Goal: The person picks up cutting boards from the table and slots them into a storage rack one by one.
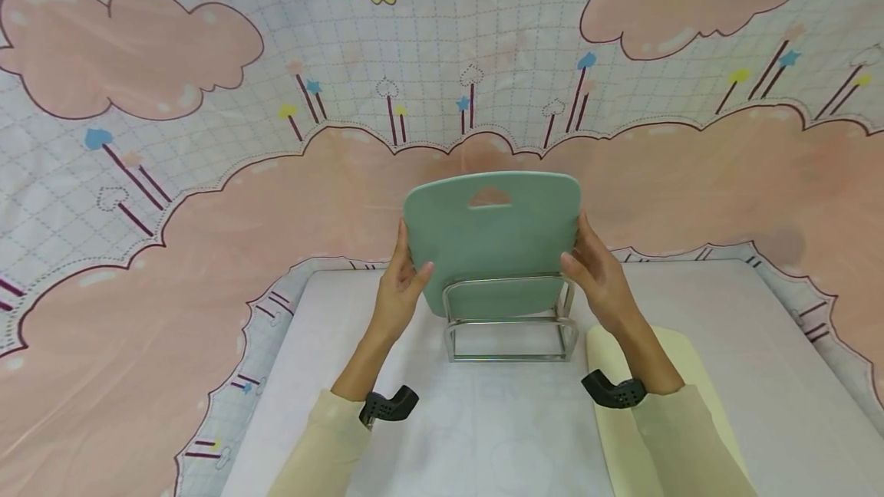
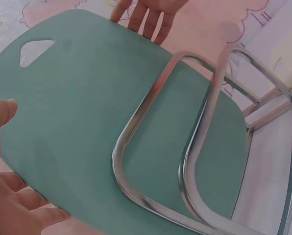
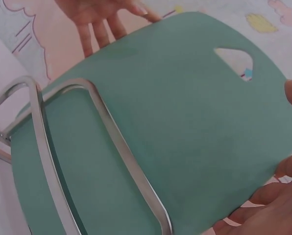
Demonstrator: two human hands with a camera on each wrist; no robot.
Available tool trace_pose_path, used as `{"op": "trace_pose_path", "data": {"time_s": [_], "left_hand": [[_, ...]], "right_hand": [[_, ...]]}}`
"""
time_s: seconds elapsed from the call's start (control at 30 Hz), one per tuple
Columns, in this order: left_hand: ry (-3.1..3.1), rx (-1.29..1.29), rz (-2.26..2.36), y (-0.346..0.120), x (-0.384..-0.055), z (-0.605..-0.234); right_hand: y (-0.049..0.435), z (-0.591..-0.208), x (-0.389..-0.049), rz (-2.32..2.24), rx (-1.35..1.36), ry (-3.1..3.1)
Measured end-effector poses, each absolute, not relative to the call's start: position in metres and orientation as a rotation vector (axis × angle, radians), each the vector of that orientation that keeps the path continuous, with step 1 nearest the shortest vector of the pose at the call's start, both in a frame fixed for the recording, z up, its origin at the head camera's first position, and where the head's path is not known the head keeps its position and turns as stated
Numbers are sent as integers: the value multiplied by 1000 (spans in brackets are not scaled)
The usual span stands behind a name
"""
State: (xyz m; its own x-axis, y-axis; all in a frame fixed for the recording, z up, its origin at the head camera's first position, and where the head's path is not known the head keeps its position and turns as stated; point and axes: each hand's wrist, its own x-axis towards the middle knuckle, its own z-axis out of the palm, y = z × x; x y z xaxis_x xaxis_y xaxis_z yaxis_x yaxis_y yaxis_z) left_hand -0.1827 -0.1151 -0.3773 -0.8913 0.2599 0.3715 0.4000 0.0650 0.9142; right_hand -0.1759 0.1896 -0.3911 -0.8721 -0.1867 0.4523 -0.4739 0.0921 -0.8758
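A green cutting board [image 1: 497, 244] with a handle slot near its top stands tilted behind the wire loops of a metal rack [image 1: 511, 360]. By its left edge my left hand [image 1: 400, 282] grips it, thumb on the near face and fingers behind. My right hand [image 1: 599, 274] holds the opposite edge the same way. In the left wrist view, two bent loops [image 2: 120, 155] cross in front of the board's lower part. The right wrist view shows those loops from the other side, with the left hand's fingers [image 3: 101, 33] at the far edge.
A cream-coloured board [image 1: 680, 351] lies flat on the white table [image 1: 518, 436], partly under my right forearm. Behind the table hangs a patterned cloth [image 1: 691, 182] with pink clouds. Each wrist wears a black camera band [image 1: 390, 405].
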Motion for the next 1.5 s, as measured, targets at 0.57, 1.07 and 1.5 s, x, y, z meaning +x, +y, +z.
{"op": "trace_pose_path", "data": {"time_s": [0.57,1.07,1.5], "left_hand": [[-2199,-728,-1963,-106,-184,-377],[-2314,-681,-1856,-97,-184,-374],[-2381,-652,-1819,-93,-183,-372]], "right_hand": [[199,-394,-176,1877,674,-2118],[205,-399,-172,1917,645,-2082],[207,-402,-171,1904,616,-2087]]}}
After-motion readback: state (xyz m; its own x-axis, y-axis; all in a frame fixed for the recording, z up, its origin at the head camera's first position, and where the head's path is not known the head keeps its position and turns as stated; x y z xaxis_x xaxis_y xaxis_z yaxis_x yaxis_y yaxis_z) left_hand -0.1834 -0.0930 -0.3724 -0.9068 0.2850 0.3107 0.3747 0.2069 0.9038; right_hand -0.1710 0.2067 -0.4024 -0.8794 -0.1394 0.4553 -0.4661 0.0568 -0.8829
